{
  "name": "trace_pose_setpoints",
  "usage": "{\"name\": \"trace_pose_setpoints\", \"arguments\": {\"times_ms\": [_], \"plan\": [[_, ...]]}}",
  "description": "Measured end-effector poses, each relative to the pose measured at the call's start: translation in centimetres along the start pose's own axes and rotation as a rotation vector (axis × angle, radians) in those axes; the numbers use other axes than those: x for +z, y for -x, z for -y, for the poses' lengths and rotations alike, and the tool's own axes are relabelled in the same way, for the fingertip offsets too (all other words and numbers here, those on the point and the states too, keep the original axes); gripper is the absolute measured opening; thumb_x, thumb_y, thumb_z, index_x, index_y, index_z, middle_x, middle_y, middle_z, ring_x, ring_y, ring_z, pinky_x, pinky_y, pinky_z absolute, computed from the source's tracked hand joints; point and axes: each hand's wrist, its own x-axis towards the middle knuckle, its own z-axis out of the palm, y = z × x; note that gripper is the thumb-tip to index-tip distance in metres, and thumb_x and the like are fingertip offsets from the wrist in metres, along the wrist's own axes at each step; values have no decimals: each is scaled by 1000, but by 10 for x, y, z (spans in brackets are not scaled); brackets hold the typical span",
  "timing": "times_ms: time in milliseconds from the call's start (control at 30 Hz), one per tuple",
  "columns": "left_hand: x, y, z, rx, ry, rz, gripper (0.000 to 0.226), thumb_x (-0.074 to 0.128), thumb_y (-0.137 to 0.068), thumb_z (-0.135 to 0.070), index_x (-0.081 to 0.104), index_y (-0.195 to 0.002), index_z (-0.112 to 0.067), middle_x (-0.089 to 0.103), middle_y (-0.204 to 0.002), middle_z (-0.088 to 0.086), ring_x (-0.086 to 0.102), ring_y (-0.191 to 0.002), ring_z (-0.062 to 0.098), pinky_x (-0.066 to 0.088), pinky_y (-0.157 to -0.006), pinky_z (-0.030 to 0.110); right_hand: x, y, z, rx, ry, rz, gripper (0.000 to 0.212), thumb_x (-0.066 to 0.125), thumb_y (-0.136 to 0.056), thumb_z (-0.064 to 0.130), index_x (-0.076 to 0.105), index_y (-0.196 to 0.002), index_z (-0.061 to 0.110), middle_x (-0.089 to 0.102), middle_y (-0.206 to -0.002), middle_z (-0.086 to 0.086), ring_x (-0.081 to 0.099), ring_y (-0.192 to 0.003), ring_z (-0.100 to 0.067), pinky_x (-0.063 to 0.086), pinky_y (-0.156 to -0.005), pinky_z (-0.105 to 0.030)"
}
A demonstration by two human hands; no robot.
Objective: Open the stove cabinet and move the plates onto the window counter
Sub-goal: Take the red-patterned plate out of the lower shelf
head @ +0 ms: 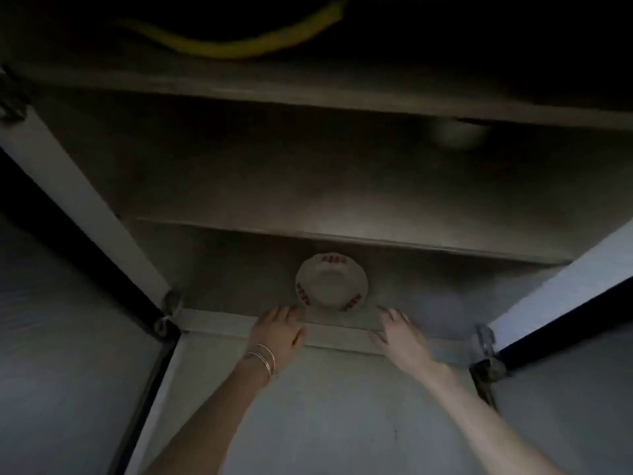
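No text, label, brand or number could be read anywhere in the view. The only markings were on the white plate [331, 284] lying on the lower shelf of the open cabinet [239, 186]: three short groups of small red marks sat along its rim, one at the far edge, one at the left and one at the near right. They were too blurred and dim to tell whether they were letters or plain decoration. The cabinet's shelves, frame and open doors bore no writing or signs that showed.
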Motion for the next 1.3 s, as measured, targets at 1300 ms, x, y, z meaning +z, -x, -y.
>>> {"name": "trace_pose_setpoints", "arguments": {"times_ms": [1300], "plan": [[142,-105,20,-218,746,-198,80,58,-63,-35,40,-135,-6,52,-121,20,63,-90,38,46,-75,30,113,-116,-41,142,-601,-244,67,73,-74,12,43,-133,12,48,-116,-10,54,-105,-24,33,-76,-14]]}}
